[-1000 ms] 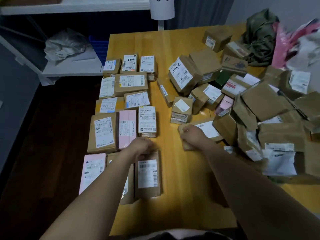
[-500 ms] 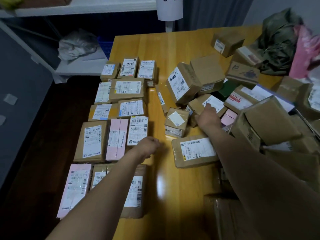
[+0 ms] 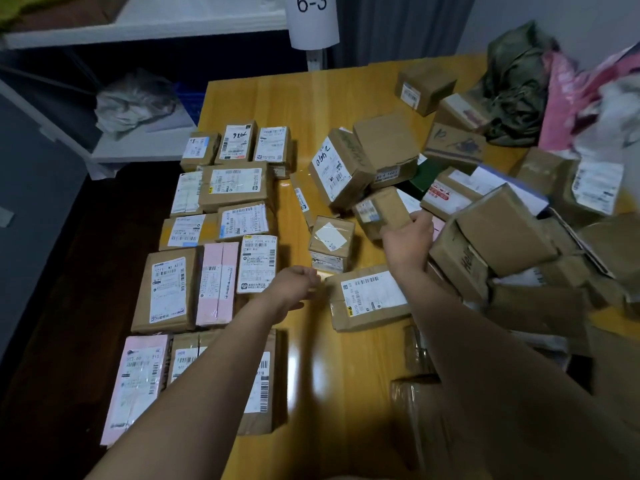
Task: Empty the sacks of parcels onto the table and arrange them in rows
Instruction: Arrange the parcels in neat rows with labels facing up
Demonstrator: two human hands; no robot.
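Head view looks down on a wooden table (image 3: 346,98) covered in parcels. On the left side, the sorted parcels (image 3: 235,188) lie flat with labels up, in rows running from the near edge to the far end; most are brown and two are pink. On the right side, the unsorted heap (image 3: 502,237) of brown boxes lies tumbled at all angles.

The right hand (image 3: 407,237) reaches to the left edge of the heap. Its fingers and thumb are curled round a small brown box (image 3: 379,209), which is tilted, label to the left. Whether the box is clear of the parcels under it cannot be told.

The left hand (image 3: 294,282) is over the bare strip of table between rows and heap. Its fingers are loosely curled and hold nothing. It is just beside a flat brown parcel (image 3: 370,296) with a white label, lying near the right forearm.

A small taped box (image 3: 330,244) stands just beyond that parcel. At the far right corner lie an olive-green sack (image 3: 516,91) and a pink bag (image 3: 568,98). A white shelf (image 3: 145,143) to the far left carries crumpled grey plastic (image 3: 135,105).
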